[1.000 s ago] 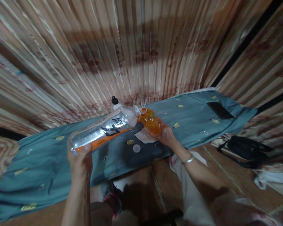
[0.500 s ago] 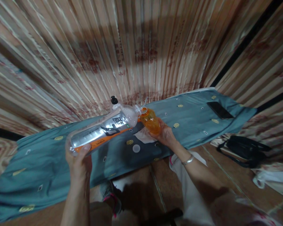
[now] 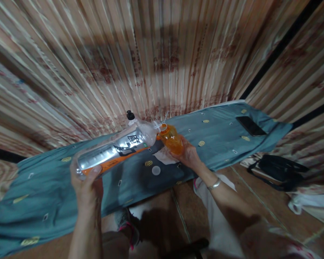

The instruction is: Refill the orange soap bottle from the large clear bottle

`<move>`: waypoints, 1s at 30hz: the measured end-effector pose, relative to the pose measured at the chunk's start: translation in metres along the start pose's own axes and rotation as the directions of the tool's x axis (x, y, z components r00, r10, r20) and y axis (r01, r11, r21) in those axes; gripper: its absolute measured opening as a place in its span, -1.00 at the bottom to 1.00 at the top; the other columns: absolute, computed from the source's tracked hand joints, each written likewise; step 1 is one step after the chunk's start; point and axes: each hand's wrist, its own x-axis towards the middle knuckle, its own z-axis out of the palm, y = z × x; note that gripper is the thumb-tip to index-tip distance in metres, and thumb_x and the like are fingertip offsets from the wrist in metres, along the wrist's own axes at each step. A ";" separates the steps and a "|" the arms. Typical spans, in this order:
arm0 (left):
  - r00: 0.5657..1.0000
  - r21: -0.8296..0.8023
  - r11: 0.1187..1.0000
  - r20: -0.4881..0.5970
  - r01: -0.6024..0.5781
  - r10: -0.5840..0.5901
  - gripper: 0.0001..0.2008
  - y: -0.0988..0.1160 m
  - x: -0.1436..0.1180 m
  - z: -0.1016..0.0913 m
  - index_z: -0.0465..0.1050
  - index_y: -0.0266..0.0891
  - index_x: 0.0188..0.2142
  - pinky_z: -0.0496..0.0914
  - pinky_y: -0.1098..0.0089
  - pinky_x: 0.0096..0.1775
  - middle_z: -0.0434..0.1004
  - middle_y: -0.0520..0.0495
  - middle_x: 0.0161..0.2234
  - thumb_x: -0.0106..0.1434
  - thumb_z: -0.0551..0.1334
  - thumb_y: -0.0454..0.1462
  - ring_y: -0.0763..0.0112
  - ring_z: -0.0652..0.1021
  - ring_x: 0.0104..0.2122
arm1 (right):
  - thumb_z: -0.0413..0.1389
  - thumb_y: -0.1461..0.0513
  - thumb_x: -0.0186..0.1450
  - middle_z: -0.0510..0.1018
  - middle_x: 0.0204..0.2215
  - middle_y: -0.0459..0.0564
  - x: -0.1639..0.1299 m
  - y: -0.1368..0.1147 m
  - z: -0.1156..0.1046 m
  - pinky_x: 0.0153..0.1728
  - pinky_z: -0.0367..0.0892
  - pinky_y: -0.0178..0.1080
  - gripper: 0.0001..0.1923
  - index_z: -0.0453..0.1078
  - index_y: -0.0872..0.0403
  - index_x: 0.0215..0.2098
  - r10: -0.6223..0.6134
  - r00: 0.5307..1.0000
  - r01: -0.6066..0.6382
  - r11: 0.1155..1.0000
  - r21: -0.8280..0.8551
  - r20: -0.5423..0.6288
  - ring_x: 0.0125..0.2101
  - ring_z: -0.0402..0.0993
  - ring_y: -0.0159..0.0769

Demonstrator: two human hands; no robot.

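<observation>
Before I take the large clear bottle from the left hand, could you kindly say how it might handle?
The large clear bottle would probably flex under a squeeze, since its see-through wall looks like thin plastic. Its glossy surface may slip in the left hand. It is tilted, neck at the orange bottle, so a nudge could misalign them.

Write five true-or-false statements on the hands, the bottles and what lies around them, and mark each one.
1. The left hand holds the large clear bottle. True.
2. The large clear bottle stands upright. False: it is tilted, its neck close to the mouth of the orange bottle.
3. The right hand holds the orange bottle. True.
4. The silver bracelet is on the left wrist. False: it is on the right.
5. A flat black device lies on the blue-green cloth. True.
</observation>
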 end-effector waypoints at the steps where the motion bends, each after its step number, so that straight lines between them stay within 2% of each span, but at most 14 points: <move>1: 1.000 0.004 1.000 0.006 -0.003 0.003 -0.45 0.000 0.000 0.001 0.47 -0.14 -0.22 0.40 0.26 -0.02 0.50 0.04 -0.24 -0.29 0.51 -0.25 0.31 0.52 -0.21 | 0.27 -0.02 0.24 0.58 0.07 0.32 0.000 0.000 0.001 0.00 0.55 0.20 -0.19 0.19 0.09 0.35 0.003 1.000 -0.003 1.000 0.003 -0.002 0.05 0.56 0.18; 9: 1.000 0.009 1.000 0.002 -0.012 0.012 -0.44 -0.001 0.002 0.000 0.46 -0.14 -0.23 0.39 0.27 0.01 0.54 0.03 -0.24 -0.29 0.54 -0.24 0.31 0.52 -0.18 | 0.25 -0.09 0.24 0.56 0.09 0.40 -0.001 -0.002 0.001 0.07 0.51 0.15 -0.16 0.21 0.24 0.30 0.013 1.000 -0.013 1.000 -0.007 0.004 0.05 0.57 0.16; 16: 1.000 0.016 1.000 0.002 -0.023 0.023 -0.46 0.001 0.002 0.002 0.48 -0.15 -0.24 0.39 0.19 0.09 0.57 -0.01 -0.19 -0.29 0.52 -0.24 0.21 0.55 -0.08 | 0.22 -0.12 0.26 0.54 0.10 0.42 -0.002 -0.002 0.003 0.09 0.50 0.16 -0.16 0.23 0.24 0.29 -0.003 1.000 0.003 1.000 -0.019 -0.020 0.11 0.53 0.18; 22: 0.999 0.001 0.999 0.011 -0.035 0.035 -0.48 0.003 0.003 0.002 0.49 -0.14 -0.22 0.40 0.24 0.06 0.56 0.04 -0.25 -0.27 0.50 -0.28 0.32 0.54 -0.19 | 0.25 -0.09 0.24 0.53 0.13 0.42 -0.002 -0.001 0.003 0.13 0.47 0.18 -0.15 0.20 0.24 0.31 0.001 1.000 -0.001 1.000 -0.008 -0.007 0.11 0.52 0.19; 27: 0.996 0.033 0.997 0.058 -0.068 0.066 -0.53 0.003 0.003 0.001 0.50 -0.15 -0.24 0.41 0.21 0.05 0.55 0.01 -0.25 -0.21 0.50 -0.24 0.25 0.56 -0.15 | 0.26 -0.08 0.24 0.53 0.12 0.41 -0.002 0.000 0.003 0.10 0.50 0.18 -0.13 0.16 0.21 0.34 0.022 1.000 -0.022 1.000 -0.013 -0.002 0.12 0.51 0.17; 30: 0.996 0.012 0.998 0.060 -0.065 0.064 -0.53 0.002 0.004 -0.001 0.51 -0.15 -0.24 0.42 0.25 0.00 0.55 0.01 -0.26 -0.21 0.52 -0.23 0.27 0.55 -0.18 | 0.23 -0.10 0.25 0.53 0.11 0.43 -0.002 0.000 0.002 0.08 0.50 0.19 -0.12 0.16 0.26 0.33 0.018 1.000 -0.018 1.000 -0.005 -0.003 0.11 0.52 0.20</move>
